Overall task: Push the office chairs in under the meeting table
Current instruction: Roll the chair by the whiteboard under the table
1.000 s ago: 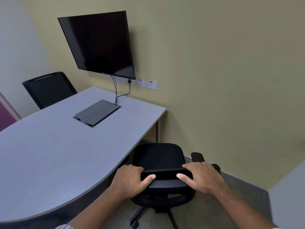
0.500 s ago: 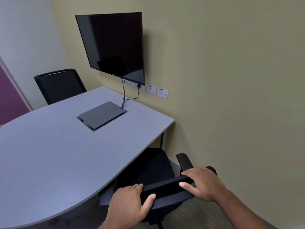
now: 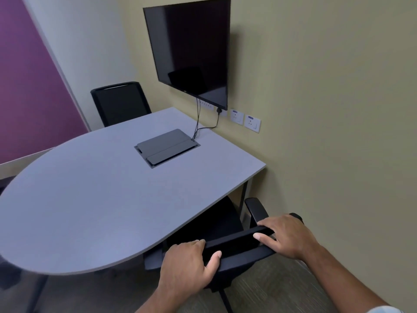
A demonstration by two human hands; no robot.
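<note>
A black office chair [image 3: 234,245] stands at the near right edge of the grey meeting table [image 3: 90,199], with most of its seat under the tabletop. My left hand [image 3: 187,265] grips the top of its backrest on the left. On the right end of that backrest my right hand [image 3: 286,236] is closed, just behind the right armrest [image 3: 256,210]. A second black chair [image 3: 120,103] sits at the far side of the table, its backrest showing above the tabletop.
A dark wall screen [image 3: 191,53] hangs above the table's far end, with cables running down to a grey cable box [image 3: 165,146] set in the tabletop. The beige wall [image 3: 338,109] with sockets [image 3: 244,120] is close on the right. Carpet lies below.
The chair has rolled forward and its seat has gone further under the table. Both hands kept hold of the backrest, and my view has swung left.
</note>
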